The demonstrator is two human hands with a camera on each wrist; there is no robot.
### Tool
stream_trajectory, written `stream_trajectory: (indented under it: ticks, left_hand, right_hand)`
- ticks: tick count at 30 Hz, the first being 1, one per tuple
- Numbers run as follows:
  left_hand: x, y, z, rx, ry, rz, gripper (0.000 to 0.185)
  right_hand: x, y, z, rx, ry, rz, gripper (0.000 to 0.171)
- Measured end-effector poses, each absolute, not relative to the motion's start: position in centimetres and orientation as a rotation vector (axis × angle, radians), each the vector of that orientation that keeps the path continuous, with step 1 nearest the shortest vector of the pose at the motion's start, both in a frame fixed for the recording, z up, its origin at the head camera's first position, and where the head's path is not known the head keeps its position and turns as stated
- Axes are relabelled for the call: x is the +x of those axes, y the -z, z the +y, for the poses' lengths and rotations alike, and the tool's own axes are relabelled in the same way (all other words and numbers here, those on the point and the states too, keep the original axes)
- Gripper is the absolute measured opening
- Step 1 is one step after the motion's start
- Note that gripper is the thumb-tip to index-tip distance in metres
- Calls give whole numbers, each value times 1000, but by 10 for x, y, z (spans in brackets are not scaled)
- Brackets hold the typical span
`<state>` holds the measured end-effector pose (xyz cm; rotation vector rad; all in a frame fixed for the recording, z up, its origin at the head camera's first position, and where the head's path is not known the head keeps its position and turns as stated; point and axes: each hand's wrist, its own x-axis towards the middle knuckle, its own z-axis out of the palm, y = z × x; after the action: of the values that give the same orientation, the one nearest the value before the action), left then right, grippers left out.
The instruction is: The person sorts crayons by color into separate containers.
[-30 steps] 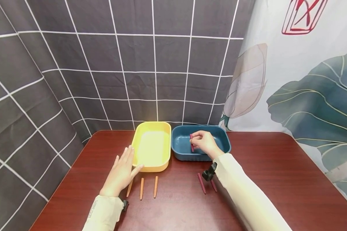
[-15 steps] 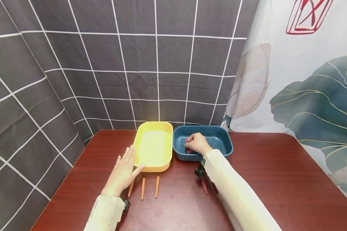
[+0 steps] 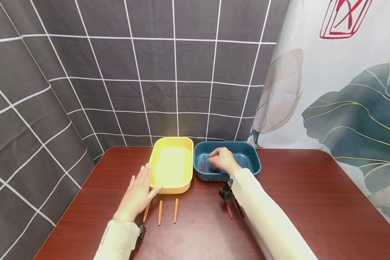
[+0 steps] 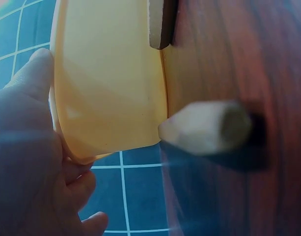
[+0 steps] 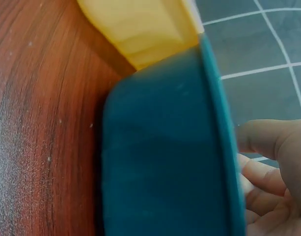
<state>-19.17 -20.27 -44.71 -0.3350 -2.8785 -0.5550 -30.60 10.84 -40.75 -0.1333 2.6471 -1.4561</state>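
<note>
My right hand (image 3: 218,160) hovers inside the blue tray (image 3: 247,155), fingers loosely curled and holding nothing. A dark red stick (image 3: 203,166) lies on the tray floor just left of those fingers, apart from them. My left hand (image 3: 139,190) lies flat on the table, fingers straight, its thumb against the near left corner of the yellow tray (image 3: 170,164). The left wrist view shows the yellow tray (image 4: 111,83) beside that hand (image 4: 27,147). In the right wrist view the blue tray (image 5: 160,162) fills the frame, with the fingers (image 5: 268,172) past its rim.
Three orange sticks (image 3: 160,212) lie side by side in front of the yellow tray. Two dark red sticks (image 3: 229,210) lie near the right forearm, partly hidden by the sleeve. The red-brown table (image 3: 312,202) meets tiled and leaf-print curtains at the back.
The right hand lowered the dark red stick into the blue tray and let go of it; the stick now lies on the tray floor. The left hand has stayed put.
</note>
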Motion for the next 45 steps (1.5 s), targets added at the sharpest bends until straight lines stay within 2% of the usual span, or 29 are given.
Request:
stream_trajectory:
  ticks: [9, 22, 34, 45]
  left_hand:
    - [-191, 447, -202, -346, 565, -2875, 85]
    - [-191, 447, -204, -352, 561, -2866, 84]
    - [-192, 446, -202, -354, 573, -2872, 85]
    - [-193, 450, -204, -346, 579, -2893, 86]
  right_hand:
    - [-279, 394, 124, -323, 1536, 2759, 22]
    - [-232, 380, 150, -496, 1449, 2973, 19]
    - [-206, 391, 171, -418, 1310, 2968, 12]
    - [-204, 410, 179, -397, 1210, 2897, 12]
